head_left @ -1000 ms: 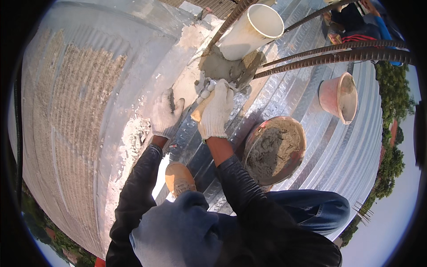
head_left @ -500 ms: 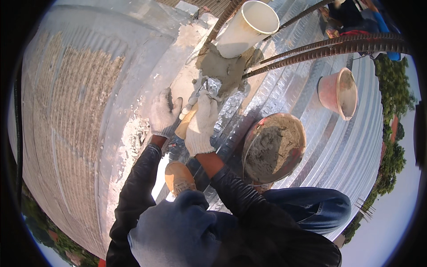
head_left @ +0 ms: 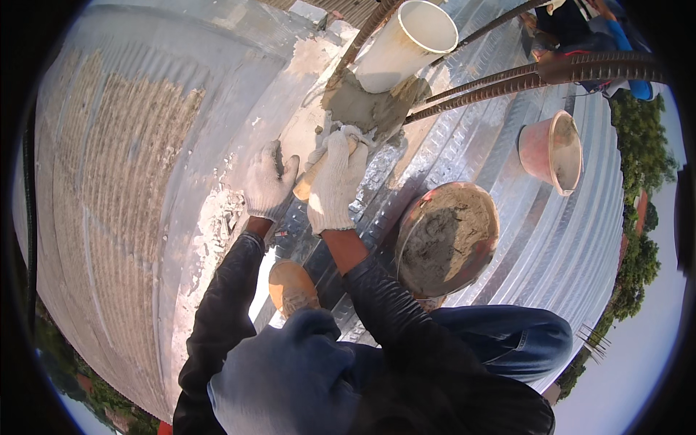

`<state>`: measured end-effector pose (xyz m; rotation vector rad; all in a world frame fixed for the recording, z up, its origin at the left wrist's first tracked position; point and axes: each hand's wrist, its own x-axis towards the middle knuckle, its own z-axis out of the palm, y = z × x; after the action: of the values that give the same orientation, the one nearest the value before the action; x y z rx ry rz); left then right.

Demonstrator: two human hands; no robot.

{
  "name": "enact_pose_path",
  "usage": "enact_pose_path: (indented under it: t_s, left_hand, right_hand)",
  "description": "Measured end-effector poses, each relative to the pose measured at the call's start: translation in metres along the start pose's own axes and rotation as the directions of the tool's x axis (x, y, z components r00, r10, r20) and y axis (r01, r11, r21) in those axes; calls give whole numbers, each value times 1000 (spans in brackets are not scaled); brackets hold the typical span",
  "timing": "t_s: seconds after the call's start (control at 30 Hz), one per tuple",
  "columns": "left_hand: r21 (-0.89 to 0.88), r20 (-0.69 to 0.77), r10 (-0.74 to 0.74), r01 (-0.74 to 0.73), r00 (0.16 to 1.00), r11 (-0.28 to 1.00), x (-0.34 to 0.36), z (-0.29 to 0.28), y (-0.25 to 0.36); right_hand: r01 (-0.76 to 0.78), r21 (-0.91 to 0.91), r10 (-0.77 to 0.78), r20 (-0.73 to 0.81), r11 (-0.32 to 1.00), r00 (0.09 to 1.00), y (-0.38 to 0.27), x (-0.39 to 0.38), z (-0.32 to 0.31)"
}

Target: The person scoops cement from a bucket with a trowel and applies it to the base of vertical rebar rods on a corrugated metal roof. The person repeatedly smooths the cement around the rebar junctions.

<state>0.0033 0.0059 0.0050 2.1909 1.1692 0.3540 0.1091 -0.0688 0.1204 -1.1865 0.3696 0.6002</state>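
Observation:
My right hand (head_left: 337, 177), in a white knit glove, is closed round the wooden handle (head_left: 306, 181) of a tool, likely a trowel, whose working end is hard to make out beside wet grey mortar (head_left: 366, 109). That mortar surrounds the foot of an upright white plastic pipe (head_left: 391, 61). My left hand (head_left: 268, 185), gloved and smudged grey, lies on the pale, crusted ledge (head_left: 221, 221) with fingers and thumb apart. A bucket of mortar (head_left: 442, 239) stands right of my right forearm.
Rusty rebar (head_left: 493, 90) crosses above the corrugated metal sheeting (head_left: 522, 246). A faded red bucket (head_left: 540, 152) sits at right. Another person (head_left: 576, 29) is at top right. A weathered grey slab (head_left: 130, 181) spans the left. Trees (head_left: 638, 145) show beyond the sheet's edge.
My right hand with the tool drew back down and left, then moved forward again toward the mortar, ending left of where it started. My left hand has barely moved.

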Motion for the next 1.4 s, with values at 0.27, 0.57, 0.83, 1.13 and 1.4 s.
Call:
enact_pose_path:
  t_s: [0.27, 0.57, 0.83, 1.13, 1.4]
  left_hand:
    - [73, -15, 33, -32, 999, 997, 1, 7, 0]
    - [43, 23, 18, -19, 1000, 999, 0, 3, -2]
    - [39, 11, 37, -38, 999, 999, 1, 4, -9]
    - [43, 7, 24, -24, 1000, 999, 1, 3, -2]
    - [43, 2, 31, -31, 1000, 999, 0, 1, -5]
  right_hand:
    - [58, 44, -51, -156, 997, 987, 10, 54, 13]
    - [81, -121, -97, -129, 989, 987, 10, 47, 17]
    - [104, -98, -119, -159, 990, 980, -5, 35, 31]
    - [71, -4, -70, -187, 997, 980, -4, 52, 24]
    - [108, -20, -110, -151, 994, 982, -9, 33, 31]
